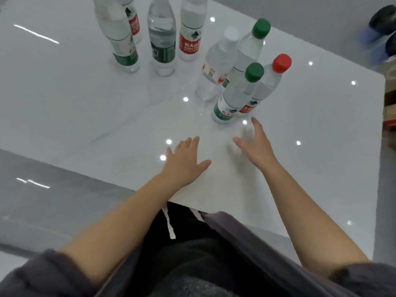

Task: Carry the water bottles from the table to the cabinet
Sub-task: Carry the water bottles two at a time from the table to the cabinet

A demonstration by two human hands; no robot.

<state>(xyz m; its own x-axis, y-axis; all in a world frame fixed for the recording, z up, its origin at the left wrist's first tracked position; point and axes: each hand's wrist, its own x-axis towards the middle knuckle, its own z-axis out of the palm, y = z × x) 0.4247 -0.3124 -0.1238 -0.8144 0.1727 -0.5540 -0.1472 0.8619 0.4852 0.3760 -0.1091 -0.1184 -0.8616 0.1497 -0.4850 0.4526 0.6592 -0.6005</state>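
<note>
Both hands, left hand and right hand, have fingers spread and empty, reaching for the green-capped bottle just beyond the right fingertips.

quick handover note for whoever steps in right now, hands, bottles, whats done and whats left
Left hand: open, empty, flat above the table.
Right hand: open, empty, reaching toward the near bottles.
Bottles: all upright on the table, four in the near cluster, four in the far bottles group at the top edge.
Done: nothing is in hand; the cabinet is out of view.
Left: pick up the bottles, probably the near ones first, and carry them all over.
</note>
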